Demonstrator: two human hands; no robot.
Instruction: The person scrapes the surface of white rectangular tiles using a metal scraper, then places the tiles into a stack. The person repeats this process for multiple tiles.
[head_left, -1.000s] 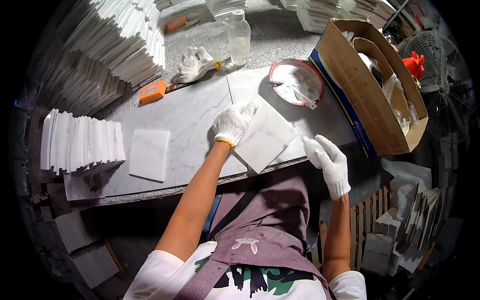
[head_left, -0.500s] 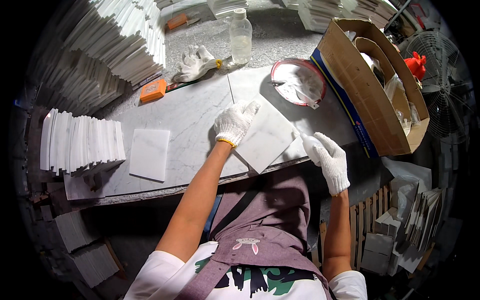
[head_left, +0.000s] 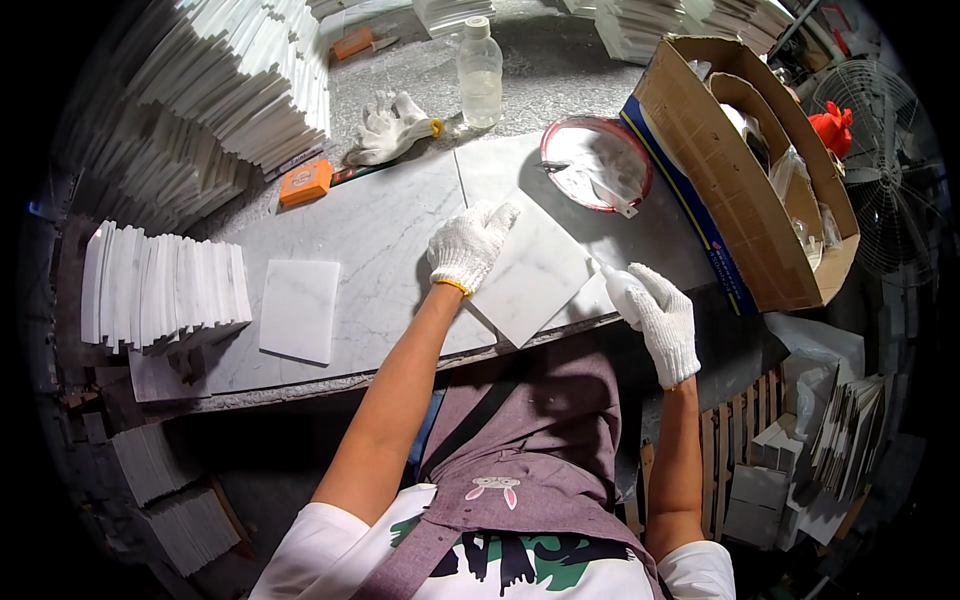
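A square white marble tile (head_left: 533, 270) with faint grey veins lies turned cornerwise, one corner past the bench's front edge. My left hand (head_left: 470, 245), in a white knit glove with a yellow cuff, grips it along its left side. White knit also covers my right hand (head_left: 662, 318), which is closed around a small white squeeze bottle (head_left: 628, 290). The bottle's narrow nozzle points up and left, close to the tile's right corner; whether it touches cannot be made out. To the left, another white tile (head_left: 299, 311) lies flat by itself.
Stacked tiles (head_left: 165, 285) stand at the left, with taller stacks (head_left: 240, 80) behind. A red-rimmed bowl of white paste (head_left: 596, 165), a cardboard box (head_left: 735, 180), a plastic bottle (head_left: 480, 85), spare gloves (head_left: 390, 130) and an orange block (head_left: 305, 183) sit on the bench (head_left: 370, 230).
Hardly anything differs. The squeeze bottle's nozzle has shifted very slightly to the right, while my left hand and the tile stay in place.
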